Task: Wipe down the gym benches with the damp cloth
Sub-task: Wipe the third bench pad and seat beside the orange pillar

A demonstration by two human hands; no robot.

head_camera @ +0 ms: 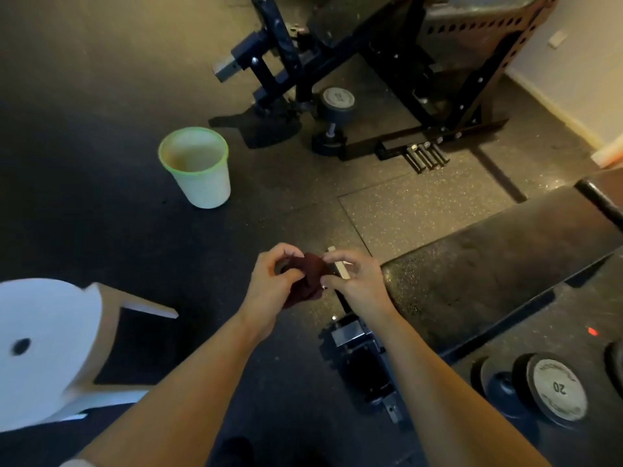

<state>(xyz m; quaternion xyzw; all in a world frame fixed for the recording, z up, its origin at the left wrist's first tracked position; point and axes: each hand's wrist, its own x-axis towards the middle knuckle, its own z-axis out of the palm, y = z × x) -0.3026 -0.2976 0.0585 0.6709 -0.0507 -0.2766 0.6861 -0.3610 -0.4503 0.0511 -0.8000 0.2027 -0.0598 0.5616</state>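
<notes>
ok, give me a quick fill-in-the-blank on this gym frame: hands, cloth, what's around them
1. Both the left hand and the right hand grip a dark red ____.
2. The pale bucket with the green rim stands on the ____.
3. The dumbbell at lower right is marked with the number ____.
4. The bench pad lies on the person's ____ side.

Missing words: cloth; floor; 20; right
</notes>
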